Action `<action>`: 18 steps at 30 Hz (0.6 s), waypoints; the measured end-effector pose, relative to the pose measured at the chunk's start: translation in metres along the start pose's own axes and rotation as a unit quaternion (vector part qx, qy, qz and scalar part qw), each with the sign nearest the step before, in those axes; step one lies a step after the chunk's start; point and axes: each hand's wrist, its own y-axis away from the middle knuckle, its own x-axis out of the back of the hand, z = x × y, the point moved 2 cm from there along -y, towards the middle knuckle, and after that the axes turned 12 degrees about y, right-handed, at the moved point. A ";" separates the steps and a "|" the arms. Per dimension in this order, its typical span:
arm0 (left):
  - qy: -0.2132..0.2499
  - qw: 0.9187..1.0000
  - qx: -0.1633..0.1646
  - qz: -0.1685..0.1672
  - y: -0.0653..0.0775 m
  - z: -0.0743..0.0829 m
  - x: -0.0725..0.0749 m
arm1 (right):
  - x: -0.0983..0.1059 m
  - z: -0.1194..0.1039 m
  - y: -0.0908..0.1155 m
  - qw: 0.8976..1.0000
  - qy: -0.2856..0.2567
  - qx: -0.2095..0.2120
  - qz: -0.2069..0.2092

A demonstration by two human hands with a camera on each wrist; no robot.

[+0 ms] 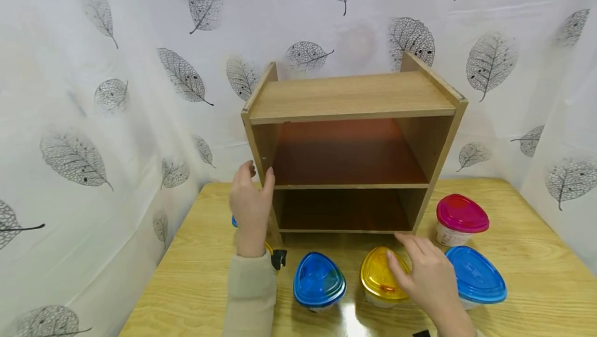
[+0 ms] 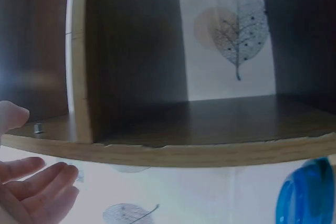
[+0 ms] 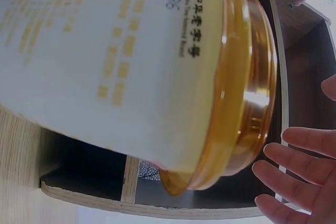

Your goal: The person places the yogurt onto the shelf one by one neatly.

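A wooden shelf unit (image 1: 352, 97) stands on the table with its open compartments facing me. My left hand (image 1: 252, 199) is raised at the unit's left side panel, thumb and fingers apart on either side of the front edge in the left wrist view; contact cannot be told. Over the tub with a yellow lid (image 1: 379, 275), my right hand (image 1: 431, 275) hovers at its right with spread fingers. In the right wrist view the tub's printed white side (image 3: 131, 66) fills the near left, apart from the fingers (image 3: 299, 163).
A tub with a blue lid (image 1: 319, 280) stands in front of the unit. On the right are another blue-lidded tub (image 1: 478, 275) and a pink-lidded tub (image 1: 462, 215). Something blue (image 1: 234, 221) shows partly behind my left wrist. A leaf-patterned curtain (image 1: 140, 119) hangs behind.
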 end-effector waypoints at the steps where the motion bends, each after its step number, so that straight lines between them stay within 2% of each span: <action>1: 0.008 1.000 0.004 -0.005 -0.001 -0.002 -0.002 | 0.000 0.000 0.000 1.000 0.000 -0.001 -0.002; 7: 0.042 0.999 0.029 -0.011 -0.001 -0.011 -0.013 | -0.002 0.000 0.002 1.000 0.000 -0.005 -0.018; 13: 0.037 0.998 0.040 -0.014 0.001 -0.019 -0.018 | -0.003 0.001 0.004 1.000 0.002 -0.007 -0.026; 18: 0.028 0.999 0.037 -0.018 0.001 -0.022 -0.020 | -0.004 0.002 0.005 1.000 0.003 -0.007 -0.029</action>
